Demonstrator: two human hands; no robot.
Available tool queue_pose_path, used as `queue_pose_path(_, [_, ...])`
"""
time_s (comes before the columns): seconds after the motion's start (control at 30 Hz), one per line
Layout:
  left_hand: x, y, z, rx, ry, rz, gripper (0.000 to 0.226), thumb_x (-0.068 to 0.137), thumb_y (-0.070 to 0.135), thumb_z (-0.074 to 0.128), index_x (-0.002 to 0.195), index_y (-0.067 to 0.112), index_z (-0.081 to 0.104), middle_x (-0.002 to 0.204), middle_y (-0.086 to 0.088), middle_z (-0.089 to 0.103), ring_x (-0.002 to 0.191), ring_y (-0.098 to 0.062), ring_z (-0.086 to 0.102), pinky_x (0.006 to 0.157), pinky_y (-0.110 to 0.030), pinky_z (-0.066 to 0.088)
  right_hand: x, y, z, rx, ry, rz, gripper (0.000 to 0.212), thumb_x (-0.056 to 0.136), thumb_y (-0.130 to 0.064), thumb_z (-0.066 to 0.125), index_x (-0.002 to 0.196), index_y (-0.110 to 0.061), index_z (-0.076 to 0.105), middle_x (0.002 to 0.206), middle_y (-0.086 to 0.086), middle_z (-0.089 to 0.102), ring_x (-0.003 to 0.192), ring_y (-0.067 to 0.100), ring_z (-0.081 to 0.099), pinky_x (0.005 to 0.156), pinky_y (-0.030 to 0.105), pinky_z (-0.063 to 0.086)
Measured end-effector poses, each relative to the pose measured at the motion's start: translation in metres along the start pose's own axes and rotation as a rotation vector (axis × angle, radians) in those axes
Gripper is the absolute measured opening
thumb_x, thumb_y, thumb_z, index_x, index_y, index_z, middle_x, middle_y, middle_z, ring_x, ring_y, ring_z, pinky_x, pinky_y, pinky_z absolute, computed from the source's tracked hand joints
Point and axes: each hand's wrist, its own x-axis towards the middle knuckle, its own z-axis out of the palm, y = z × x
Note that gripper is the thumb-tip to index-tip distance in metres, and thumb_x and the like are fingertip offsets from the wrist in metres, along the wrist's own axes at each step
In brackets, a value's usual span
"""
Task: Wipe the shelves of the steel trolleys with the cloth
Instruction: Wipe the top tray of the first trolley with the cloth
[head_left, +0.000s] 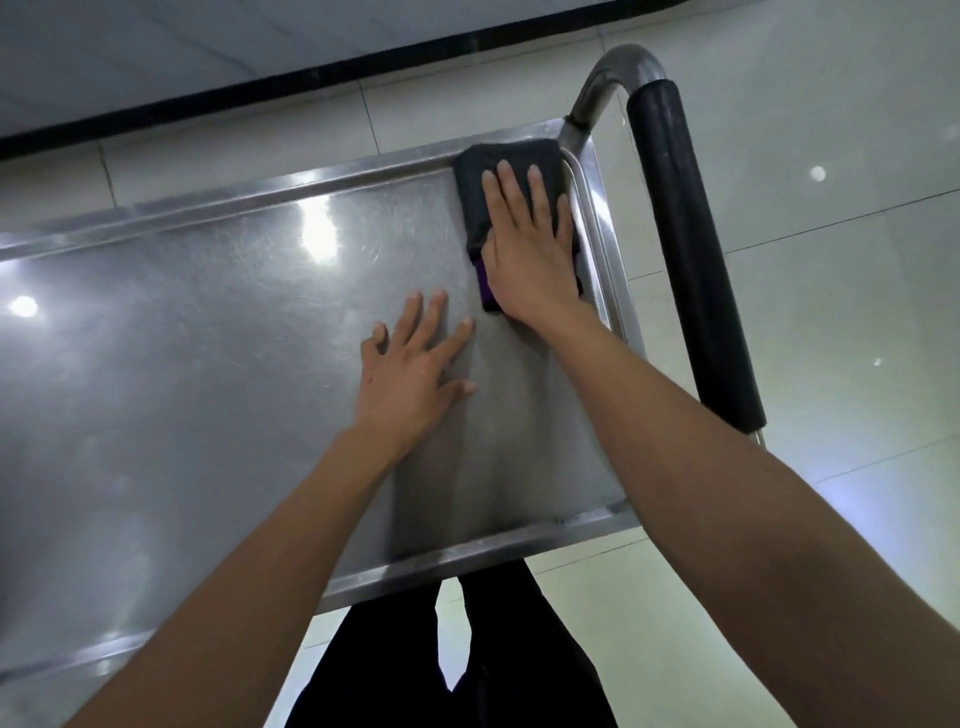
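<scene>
The steel trolley's top shelf (182, 338) fills the left and middle of the view, shiny and scuffed, with a raised rim. A folded dark cloth (480, 182) with a purple edge lies in the shelf's far right corner. My right hand (530, 249) presses flat on the cloth with straight fingers, close to the right rim. My left hand (415, 364) rests flat on the bare steel just left of it, fingers spread, touching no cloth.
The trolley's push handle (691, 260), a steel tube with a black foam sleeve, runs along the right side. Pale tiled floor (831, 208) surrounds the trolley, with a dark skirting strip at the far wall. My dark trousers (493, 649) show below the near rim.
</scene>
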Motion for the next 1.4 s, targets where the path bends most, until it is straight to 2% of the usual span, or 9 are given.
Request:
queue_pose_path(0.33, [-0.003, 0.006, 0.003, -0.043, 0.082, -0.058, 0.077, 0.092, 0.054, 0.059, 0.157, 0.031, 0.024, 0.169, -0.002, 0.003, 0.155, -0.023, -0.005, 0.121, -0.053, 0.007, -0.149, 0.005, 0.021, 0.047, -0.039, -0.001, 0.067, 0.1, -0.028, 0.028, 0.16, -0.017, -0.001, 0.168, 0.003, -0.005, 0.153, 0.029, -0.008, 0.122, 0.058, 0.006])
queue_pose_path(0.5, [-0.009, 0.015, -0.003, 0.017, 0.1, -0.122, 0.07, 0.092, 0.057, 0.059, 0.152, 0.037, 0.03, 0.166, -0.001, 0.01, 0.152, -0.032, 0.003, 0.114, -0.061, 0.019, -0.229, 0.009, 0.039, 0.054, -0.033, -0.012, 0.069, 0.1, -0.028, 0.035, 0.16, -0.017, 0.003, 0.168, 0.003, -0.001, 0.154, 0.03, -0.005, 0.122, 0.059, 0.009])
queue_pose_path(0.73, [-0.016, 0.02, -0.004, -0.036, 0.066, -0.166, 0.071, 0.093, 0.054, 0.061, 0.154, 0.039, 0.027, 0.167, -0.001, 0.006, 0.152, -0.036, -0.002, 0.113, -0.073, 0.014, -0.297, 0.012, 0.049, 0.058, -0.078, -0.081, 0.065, 0.1, -0.03, 0.022, 0.16, -0.015, 0.004, 0.168, 0.005, 0.0, 0.154, 0.031, -0.004, 0.12, 0.06, 0.015])
queue_pose_path(0.83, [-0.021, 0.018, -0.005, -0.031, 0.081, -0.162, 0.085, 0.09, 0.058, 0.062, 0.157, 0.029, 0.019, 0.167, 0.0, 0.009, 0.153, -0.034, 0.004, 0.113, -0.07, 0.02, -0.299, 0.007, 0.049, 0.061, -0.076, -0.064, 0.063, 0.101, -0.031, 0.022, 0.16, -0.015, 0.003, 0.168, 0.004, -0.001, 0.154, 0.031, -0.005, 0.121, 0.059, 0.014])
queue_pose_path(0.93, [-0.025, 0.013, -0.006, -0.046, 0.121, -0.183, 0.101, 0.084, 0.067, 0.062, 0.158, 0.017, 0.014, 0.166, 0.0, 0.016, 0.152, -0.029, 0.013, 0.114, -0.061, 0.026, -0.293, 0.003, 0.052, 0.058, -0.064, -0.054, 0.064, 0.103, -0.03, 0.026, 0.16, -0.015, 0.002, 0.168, 0.004, -0.002, 0.154, 0.031, -0.005, 0.121, 0.059, 0.012])
queue_pose_path(1.03, [-0.024, 0.008, -0.008, 0.002, 0.159, -0.161, 0.086, 0.087, 0.068, 0.057, 0.149, 0.014, 0.033, 0.161, -0.002, 0.026, 0.146, -0.027, 0.026, 0.11, -0.054, 0.034, -0.277, -0.004, 0.051, 0.066, -0.054, -0.048, 0.067, 0.102, -0.03, 0.032, 0.16, -0.016, 0.002, 0.168, 0.004, -0.001, 0.154, 0.031, -0.005, 0.121, 0.059, 0.01])
queue_pose_path(1.1, [-0.023, 0.004, -0.009, 0.001, 0.208, -0.122, 0.065, 0.094, 0.056, 0.054, 0.14, 0.013, 0.042, 0.153, -0.004, 0.033, 0.14, -0.027, 0.034, 0.103, -0.052, 0.04, -0.259, -0.009, 0.049, 0.07, -0.047, -0.045, 0.067, 0.102, -0.03, 0.032, 0.16, -0.017, 0.001, 0.168, 0.003, -0.002, 0.154, 0.03, -0.006, 0.122, 0.058, 0.009])
queue_pose_path(1.17, [-0.022, -0.001, -0.008, 0.021, 0.225, -0.096, 0.053, 0.098, 0.044, 0.051, 0.141, 0.013, 0.043, 0.152, -0.007, 0.034, 0.139, -0.028, 0.033, 0.1, -0.052, 0.041, -0.236, -0.015, 0.046, 0.074, -0.048, -0.039, 0.065, 0.103, -0.03, 0.029, 0.16, -0.018, 0.001, 0.168, 0.002, -0.003, 0.154, 0.029, -0.008, 0.122, 0.057, 0.006])
queue_pose_path(1.4, [-0.023, -0.032, -0.005, 0.072, 0.19, -0.084, 0.059, 0.096, 0.059, 0.048, 0.147, 0.031, 0.039, 0.16, -0.011, 0.027, 0.15, -0.035, 0.016, 0.11, -0.062, 0.024, -0.137, -0.037, 0.028, 0.076, -0.046, 0.012, 0.064, 0.105, -0.029, 0.03, 0.16, -0.019, 0.0, 0.168, 0.001, -0.004, 0.154, 0.028, -0.009, 0.122, 0.057, 0.003])
